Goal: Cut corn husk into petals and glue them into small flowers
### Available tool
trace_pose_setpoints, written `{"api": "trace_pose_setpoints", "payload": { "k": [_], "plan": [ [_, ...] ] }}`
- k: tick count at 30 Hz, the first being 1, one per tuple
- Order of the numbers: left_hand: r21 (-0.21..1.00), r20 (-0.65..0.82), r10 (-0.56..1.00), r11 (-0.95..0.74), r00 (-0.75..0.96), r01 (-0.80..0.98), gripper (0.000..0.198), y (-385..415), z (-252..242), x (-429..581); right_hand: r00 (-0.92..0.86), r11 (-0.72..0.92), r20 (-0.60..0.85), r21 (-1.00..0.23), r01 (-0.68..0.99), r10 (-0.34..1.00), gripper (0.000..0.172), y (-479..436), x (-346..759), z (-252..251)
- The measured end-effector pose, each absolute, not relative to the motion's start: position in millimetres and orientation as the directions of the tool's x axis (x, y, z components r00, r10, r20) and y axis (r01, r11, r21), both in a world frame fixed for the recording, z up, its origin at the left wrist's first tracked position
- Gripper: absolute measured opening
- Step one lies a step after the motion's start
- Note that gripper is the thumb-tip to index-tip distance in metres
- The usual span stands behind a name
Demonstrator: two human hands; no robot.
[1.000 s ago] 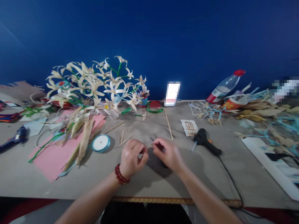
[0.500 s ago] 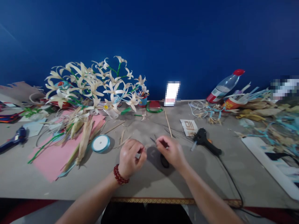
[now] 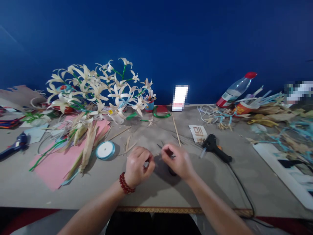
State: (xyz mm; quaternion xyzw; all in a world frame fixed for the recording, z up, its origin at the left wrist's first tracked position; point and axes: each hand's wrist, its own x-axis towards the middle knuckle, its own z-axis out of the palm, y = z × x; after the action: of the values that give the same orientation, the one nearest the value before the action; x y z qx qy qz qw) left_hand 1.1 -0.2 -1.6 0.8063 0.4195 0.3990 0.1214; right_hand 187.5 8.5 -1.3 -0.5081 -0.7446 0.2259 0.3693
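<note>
Head: two hands (image 3: 139, 164) (image 3: 178, 160), one spool (image 3: 105, 150)

Deep blue wall (image 3: 156, 39); grey surface (image 3: 97, 192), its near edging (image 3: 158, 210) patterned in gold. Cream flowers (image 3: 118, 93) on green stems, pink paper (image 3: 53, 169) at left, white spool (image 3: 105, 150) rimmed light blue. Black scissors (image 3: 173, 173) handle, dark red beaded bracelet (image 3: 125, 184), black glue gun (image 3: 217, 151) at right, red bottle cap (image 3: 251, 75).
</note>
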Motion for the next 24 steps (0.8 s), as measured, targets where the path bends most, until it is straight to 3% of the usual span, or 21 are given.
{"api": "trace_pose_setpoints", "payload": {
  "k": [3,8,11,14,18,21,24],
  "plan": [
    [0.610,0.486,0.822,-0.562,0.296,0.559,0.012,0.4,-1.4,-0.2,-0.160,0.394,0.373,-0.720,0.571,0.914,0.007,10.5,196.0,1.9],
    [0.879,0.216,0.932,-0.315,0.291,0.359,0.018,5.4,-1.1,-1.9,-0.473,0.567,0.369,-0.724,0.394,0.800,0.037,8.0,192.4,9.6],
    [0.982,-0.011,0.935,-0.057,0.354,0.180,0.020,8.9,-1.9,-3.8,-0.550,0.608,0.366,-0.709,0.358,0.751,0.026,8.2,190.2,11.5],
    [0.980,-0.193,0.877,0.192,0.440,0.047,0.019,11.3,-3.6,-5.7,-0.547,0.576,0.351,-0.753,0.317,0.760,0.013,9.2,190.9,11.7],
    [0.939,-0.267,0.817,0.340,0.511,-0.055,0.024,13.5,-4.2,-6.2,-0.493,0.350,0.210,-0.913,0.211,0.844,0.009,10.1,190.5,8.0],
    [0.978,-0.142,0.891,0.195,0.432,-0.080,0.027,14.3,-1.4,-5.6,-0.427,-0.034,-0.048,-0.999,0.040,0.903,0.018,11.5,187.8,0.9],
    [0.999,-0.027,0.919,0.038,0.394,-0.020,0.024,13.4,2.3,-5.4,-0.416,-0.322,-0.252,-0.941,-0.107,0.874,0.024,13.5,185.7,-5.9]
  ]
}}
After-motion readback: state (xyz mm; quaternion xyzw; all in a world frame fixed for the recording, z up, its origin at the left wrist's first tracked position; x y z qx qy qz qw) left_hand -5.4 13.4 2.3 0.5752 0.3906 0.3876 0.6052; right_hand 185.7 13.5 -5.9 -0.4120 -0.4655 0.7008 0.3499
